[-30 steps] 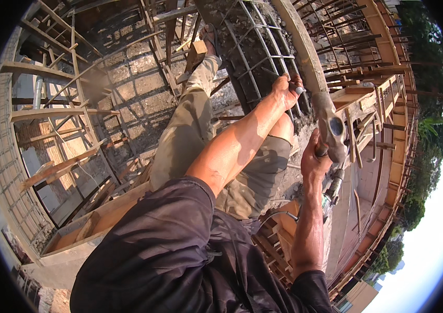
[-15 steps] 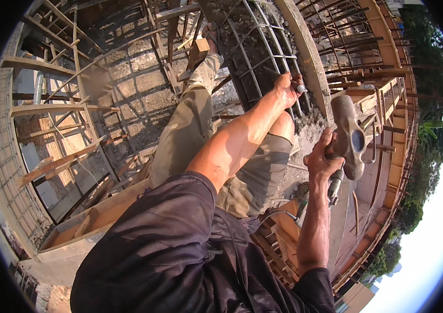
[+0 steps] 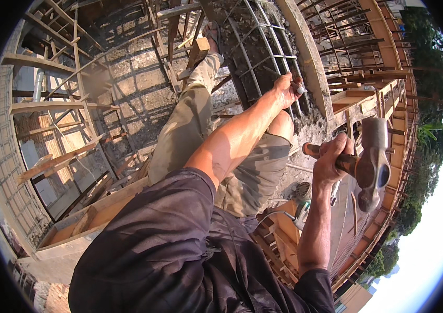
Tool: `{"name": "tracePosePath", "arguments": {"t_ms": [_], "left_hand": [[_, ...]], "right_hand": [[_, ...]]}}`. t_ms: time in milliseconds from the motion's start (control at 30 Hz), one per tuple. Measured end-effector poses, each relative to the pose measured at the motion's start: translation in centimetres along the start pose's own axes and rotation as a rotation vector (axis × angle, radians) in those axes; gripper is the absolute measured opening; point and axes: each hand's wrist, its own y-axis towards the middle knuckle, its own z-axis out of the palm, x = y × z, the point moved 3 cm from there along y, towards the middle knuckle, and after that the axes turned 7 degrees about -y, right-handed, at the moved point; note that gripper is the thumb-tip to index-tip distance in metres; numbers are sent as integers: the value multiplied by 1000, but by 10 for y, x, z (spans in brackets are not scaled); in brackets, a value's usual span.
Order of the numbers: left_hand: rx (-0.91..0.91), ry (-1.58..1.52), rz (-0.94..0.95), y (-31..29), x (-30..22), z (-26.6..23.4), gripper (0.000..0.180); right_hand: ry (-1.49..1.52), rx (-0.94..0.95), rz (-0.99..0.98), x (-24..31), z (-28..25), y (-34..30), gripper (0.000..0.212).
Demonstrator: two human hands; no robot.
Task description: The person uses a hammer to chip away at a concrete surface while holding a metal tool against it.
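Observation:
My left hand point(image 3: 287, 90) is closed around a short steel chisel point(image 3: 300, 88). Its rounded end sticks out on the right of the fist, above the rebar cage point(image 3: 271, 39) in the dark, rough concrete trough. The fist covers most of the chisel, and whether its tip touches anything cannot be made out. To the right, my right hand point(image 3: 330, 163) grips the wooden handle of a heavy hammer point(image 3: 374, 156). The hammer's worn metal head is raised beyond my fingers, well apart from the chisel. The handle's butt shows on the left of my hand.
A timber board point(image 3: 305, 57) edges the trough on the right. Below my right hand lies a green corded power tool point(image 3: 302, 211). Timber props and planks point(image 3: 60, 161) surround a lower level at left. My sandalled foot point(image 3: 212, 39) rests near a wood block point(image 3: 198, 52).
The hammer has swung to the right and down, away from the chisel, and more of its handle now shows. My left hand stays almost in place around the chisel.

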Motion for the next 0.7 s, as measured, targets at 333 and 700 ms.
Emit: {"name": "tracePosePath", "arguments": {"t_ms": [333, 700], "left_hand": [[-5, -13, -15, 8, -9, -19, 37], [-43, -94, 27, 11, -21, -12, 43]], "right_hand": [[-288, 107, 63, 33, -27, -1, 37], [-557, 482, 321, -29, 18, -7, 42]]}}
